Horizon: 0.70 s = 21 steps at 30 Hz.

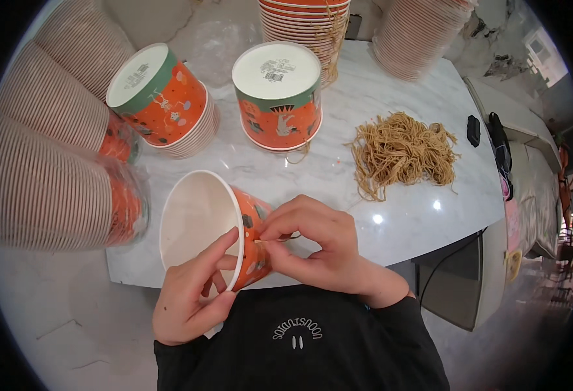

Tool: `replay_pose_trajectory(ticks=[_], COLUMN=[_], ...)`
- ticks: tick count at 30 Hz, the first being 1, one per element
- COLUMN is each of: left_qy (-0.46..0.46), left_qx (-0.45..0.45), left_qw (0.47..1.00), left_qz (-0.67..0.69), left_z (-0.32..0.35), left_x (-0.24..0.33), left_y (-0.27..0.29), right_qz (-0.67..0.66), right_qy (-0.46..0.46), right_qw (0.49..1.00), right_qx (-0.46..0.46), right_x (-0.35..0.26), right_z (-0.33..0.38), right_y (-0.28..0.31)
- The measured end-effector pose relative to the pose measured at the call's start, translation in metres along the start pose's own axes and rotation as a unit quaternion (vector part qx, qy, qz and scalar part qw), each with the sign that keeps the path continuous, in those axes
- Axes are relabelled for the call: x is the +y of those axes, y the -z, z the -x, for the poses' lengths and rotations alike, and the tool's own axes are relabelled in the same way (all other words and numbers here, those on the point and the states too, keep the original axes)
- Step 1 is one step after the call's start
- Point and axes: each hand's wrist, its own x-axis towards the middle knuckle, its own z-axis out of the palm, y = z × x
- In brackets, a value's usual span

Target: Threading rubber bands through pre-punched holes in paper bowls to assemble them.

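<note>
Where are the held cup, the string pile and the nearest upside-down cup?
held paper cup (198, 218), head view, white inner wall.
string pile (400, 153), head view, middle of the tangle.
upside-down cup (278, 120), head view, orange side wall.

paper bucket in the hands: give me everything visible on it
The paper bucket is orange outside with small dark and pale printed figures, plain white inside, with a rolled white rim. It looks like coated paper and seems empty. It lies tipped on its side, mouth toward the person's left, at the near edge of the marble table. The left hand grips the rim, fingers inside. The right hand pinches a thin tan cord at its outer wall.
</note>
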Motion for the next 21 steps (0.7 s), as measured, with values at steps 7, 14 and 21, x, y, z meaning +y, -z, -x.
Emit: replay_pose_trajectory(ticks=[7, 14, 21], left_qy=[-0.009, 0.049, 0.052], left_qx=[-0.020, -0.096, -0.173], left_qw=[0.999, 0.994, 0.984], left_qz=[0.025, 0.031, 0.006], left_z=[0.000, 0.001, -0.016], left_x=[-0.002, 0.003, 0.013], left_y=[-0.002, -0.001, -0.001], right_qz=[0.027, 0.070, 0.092], right_qy=[0.008, -0.009, -0.040], right_qw=[1.000, 0.997, 0.995], right_qx=[0.005, -0.008, -0.020], right_x=[-0.006, -0.014, -0.015], right_z=[-0.002, 0.005, 0.011], right_y=[0.000, 0.002, 0.010])
